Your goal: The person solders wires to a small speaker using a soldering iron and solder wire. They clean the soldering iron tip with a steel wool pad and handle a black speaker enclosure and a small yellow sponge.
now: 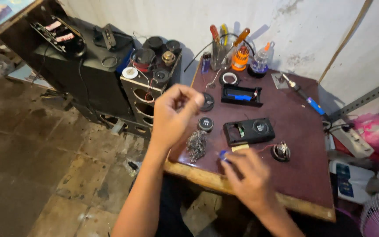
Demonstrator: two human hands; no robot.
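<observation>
the right hand (248,177) is nearest the camera, low over the near edge of the table (299,175), its fingers curled toward a small blue piece (223,154) just beside a tan slip at the foot of the black plastic housing (248,131). whether that grip has closed on the blue piece or only touches it i cannot tell; the fingers hide the contact. the left hand (174,115) is raised above the near left corner, its fingertips pinched together; something thin may be between them, but it is too small to make out.

the work in hand looks like small electronics repair, at the stage of picking up or placing a little part by the housing. a next move would call for a fine pinch and a steady wrist, since a red wire (264,149) runs from the housing to a small round speaker (280,151) and could snag.

between the hands lies a grey wad of metal wool (196,145), with a round black cap (205,124) just beyond it. further back sit a black tray holding a blue cell (241,95) and a roll of tape (229,79). at the far edge stands a holder of screwdrivers (219,46), and a soldering iron (305,97) lies toward the far right corner. off the left edge stand dark speaker cabinets (101,74).
</observation>
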